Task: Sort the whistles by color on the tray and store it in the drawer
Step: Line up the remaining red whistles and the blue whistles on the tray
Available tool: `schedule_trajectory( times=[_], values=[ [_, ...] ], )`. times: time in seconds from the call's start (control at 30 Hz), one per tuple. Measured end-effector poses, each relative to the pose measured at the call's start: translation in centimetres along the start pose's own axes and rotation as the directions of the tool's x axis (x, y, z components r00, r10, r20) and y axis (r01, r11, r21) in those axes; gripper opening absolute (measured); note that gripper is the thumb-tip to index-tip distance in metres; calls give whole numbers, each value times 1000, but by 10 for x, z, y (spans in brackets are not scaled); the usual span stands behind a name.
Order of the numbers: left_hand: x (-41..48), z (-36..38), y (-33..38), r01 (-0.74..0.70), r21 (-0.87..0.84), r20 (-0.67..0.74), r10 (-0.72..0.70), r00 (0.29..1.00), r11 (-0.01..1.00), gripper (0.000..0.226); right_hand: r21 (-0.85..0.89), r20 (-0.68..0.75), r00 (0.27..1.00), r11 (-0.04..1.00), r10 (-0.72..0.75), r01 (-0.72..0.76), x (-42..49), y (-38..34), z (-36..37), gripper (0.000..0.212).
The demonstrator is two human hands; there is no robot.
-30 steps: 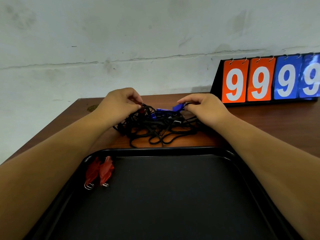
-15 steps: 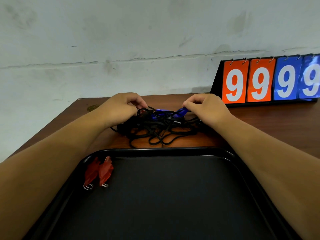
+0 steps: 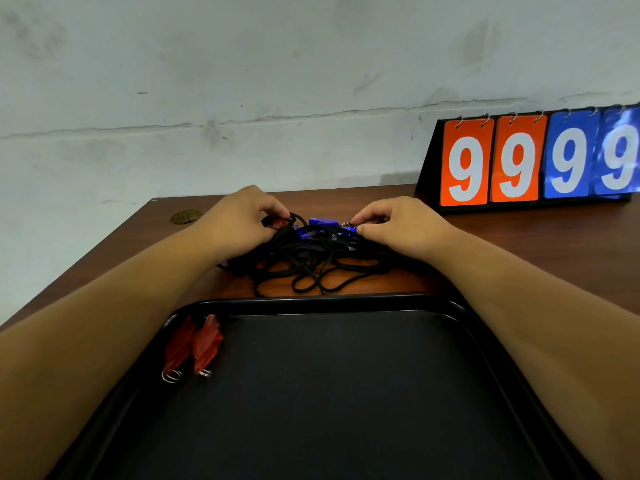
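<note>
Fingers (image 3: 273, 207) of the left hand (image 3: 242, 221) are curling inward and pinching a red whistle (image 3: 277, 222) at the left edge of a tangle, and most of that whistle is hiding under them. Fingers (image 3: 367, 214) of the right hand (image 3: 398, 227) are curling too, with thumb and forefinger pinching a blue whistle (image 3: 348, 230) by its ring end at the tangle's right edge.

A stained white wall (image 3: 277, 81) is filling the background. A brown table (image 3: 519, 244) is running below it, carrying everything else. A black tray (image 3: 311, 301) is lying at the near edge, taking up most of the lower view, with both forearms reaching over its sides. A scoreboard (image 3: 519, 161) is standing at the far right of the table, showing two orange and two blue nines. The tangle (image 3: 311, 263) of black cords is sitting on the table just beyond the tray's far rim, between the hands. A second blue whistle (image 3: 323, 222) is resting on top of it, between the two pinches. A red pair (image 3: 194, 342) of whistles is lying side by side in the tray's far left corner, touching, with the metal rings (image 3: 171, 375) pointing toward the person.
</note>
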State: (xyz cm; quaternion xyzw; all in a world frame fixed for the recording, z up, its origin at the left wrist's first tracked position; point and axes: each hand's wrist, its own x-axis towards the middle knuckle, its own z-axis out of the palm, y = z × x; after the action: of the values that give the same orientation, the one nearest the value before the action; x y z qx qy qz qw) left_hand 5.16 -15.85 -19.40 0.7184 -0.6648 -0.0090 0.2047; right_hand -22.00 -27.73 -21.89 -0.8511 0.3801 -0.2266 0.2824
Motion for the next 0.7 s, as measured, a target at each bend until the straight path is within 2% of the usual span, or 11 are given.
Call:
schedule_trajectory(
  times=[0.17,0.33,0.53,0.7],
  values=[
    [1,5,-12,-37,58,6,37,999,998,33,-1,-32,999,1000,-15,15,0,0,0,18],
    [2,4,-9,-41,104,14,40,999,994,27,-17,-90,996,1000,-23,22,-1,-4,0,38],
    [-1,-4,1,11,-60,-117,-18,993,998,18,-40,-141,990,999,-5,-1,1,-5,1,35],
    [-3,-12,3,101,-273,-200,-159,967,957,21,8,-189,982,1000,22,-21,3,-2,1,32]
  ],
)
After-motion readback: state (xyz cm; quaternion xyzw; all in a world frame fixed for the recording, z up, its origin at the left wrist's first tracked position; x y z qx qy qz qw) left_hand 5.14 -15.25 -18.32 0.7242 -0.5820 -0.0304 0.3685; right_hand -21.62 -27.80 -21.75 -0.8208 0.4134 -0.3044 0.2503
